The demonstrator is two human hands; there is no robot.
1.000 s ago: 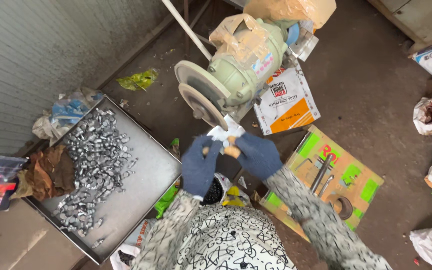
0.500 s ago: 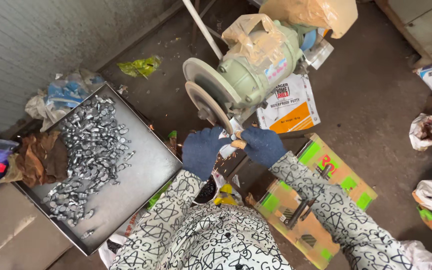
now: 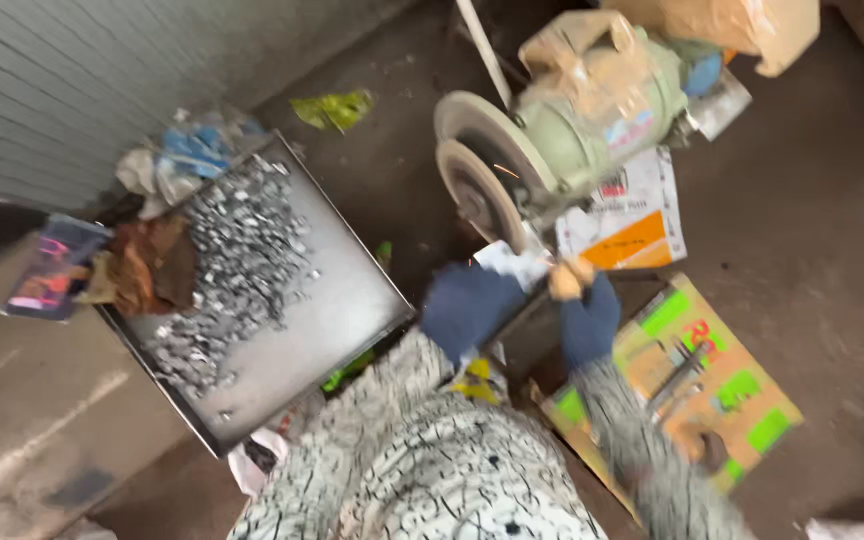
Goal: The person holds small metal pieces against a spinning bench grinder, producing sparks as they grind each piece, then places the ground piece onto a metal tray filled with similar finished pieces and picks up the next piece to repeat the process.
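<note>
Both hands, the left hand (image 3: 467, 303) and right hand (image 3: 584, 312) in blue gloves, pinch a small pale piece (image 3: 520, 264) against the round grey grinding wheel (image 3: 479, 195). A slip could scrape fingers.

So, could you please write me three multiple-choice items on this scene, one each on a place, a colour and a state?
1. Where does the metal tray of small metal pieces lie?
A. on the person's left
B. on the person's right
C. on top of the grinder

2. What colour are the gloves on the left hand and the right hand?
A. red
B. dark blue
C. white

3. How do the hands stand towards the grinding wheel of the bench grinder?
A. resting in the tray
B. raised together at its rim
C. flat on the cardboard

Answers: 1 A, the tray lies beside the left sleeve. 2 B, both gloves are dark blue. 3 B, both hands meet at the wheel's lower edge, around something small and pale.
</note>
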